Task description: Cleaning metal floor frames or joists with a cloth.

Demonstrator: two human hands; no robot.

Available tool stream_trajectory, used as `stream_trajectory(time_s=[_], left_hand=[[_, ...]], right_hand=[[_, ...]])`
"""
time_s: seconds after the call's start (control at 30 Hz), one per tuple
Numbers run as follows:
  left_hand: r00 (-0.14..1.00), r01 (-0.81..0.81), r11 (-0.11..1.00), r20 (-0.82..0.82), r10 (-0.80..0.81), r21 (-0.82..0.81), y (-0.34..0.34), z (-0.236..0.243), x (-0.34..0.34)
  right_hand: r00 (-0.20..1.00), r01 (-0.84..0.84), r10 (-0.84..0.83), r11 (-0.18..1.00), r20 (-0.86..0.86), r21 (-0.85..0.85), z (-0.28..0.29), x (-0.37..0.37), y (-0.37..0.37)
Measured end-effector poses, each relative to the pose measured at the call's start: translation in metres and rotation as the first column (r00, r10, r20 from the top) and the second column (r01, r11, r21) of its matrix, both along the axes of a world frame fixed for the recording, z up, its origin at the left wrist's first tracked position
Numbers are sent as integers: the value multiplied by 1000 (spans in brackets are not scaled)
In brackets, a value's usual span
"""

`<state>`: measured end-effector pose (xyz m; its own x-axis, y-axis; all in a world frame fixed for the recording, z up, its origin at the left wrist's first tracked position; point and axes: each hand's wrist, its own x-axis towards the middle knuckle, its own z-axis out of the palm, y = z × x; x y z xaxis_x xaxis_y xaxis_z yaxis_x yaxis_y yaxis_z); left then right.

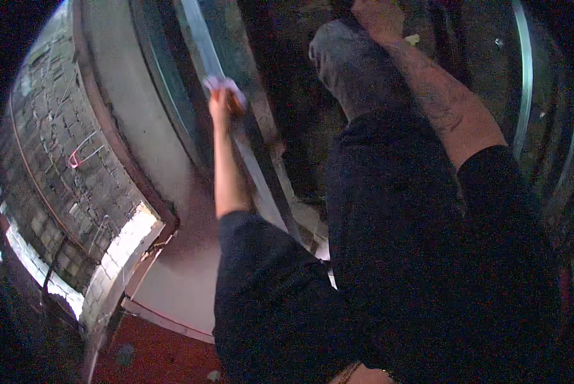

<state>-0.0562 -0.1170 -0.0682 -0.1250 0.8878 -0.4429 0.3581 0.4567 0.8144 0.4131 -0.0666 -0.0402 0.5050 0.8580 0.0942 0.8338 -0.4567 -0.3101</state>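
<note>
Head view showed the left hand (pixel 220 105) at eleven o'clock, clamped on a pale purplish cloth (pixel 215 82) against a long silvery bar (pixel 256 171); toward one o'clock, the right hand (pixel 380 19) was beside the grey-trousered knee (pixel 341 51), its grip impossible to tell.

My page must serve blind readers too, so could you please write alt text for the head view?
A person's left hand holds what looks like a pale cloth on a long pale bar. The right hand, its grip unclear, is near a grey-clothed knee. The place is dim, with brickwork at the picture's left.
</note>
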Motion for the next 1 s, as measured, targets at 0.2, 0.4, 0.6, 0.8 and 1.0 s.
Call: stream_trajectory(time_s=[0.2,0.4,0.6,0.8,1.0], left_hand=[[994,-82,993,82,75,89,228,9,-4],[997,72,984,19,-76,164,216,15,42],[678,212,954,-735,13,212,-20,46,28],[440,-8,999,-898,34,34,-346,55,16],[317,-395,807,-890,-329,-439,-503,83,-2]], right_hand=[[998,-37,42,996,-55,80,25,-21,11],[998,24,-22,999,-51,44,12,-6,3],[970,16,-29,998,-240,-57,30,-16,12],[999,-20,18,998,37,53,-30,14,8],[932,-214,261,956,252,-200,-20,-10,13]])
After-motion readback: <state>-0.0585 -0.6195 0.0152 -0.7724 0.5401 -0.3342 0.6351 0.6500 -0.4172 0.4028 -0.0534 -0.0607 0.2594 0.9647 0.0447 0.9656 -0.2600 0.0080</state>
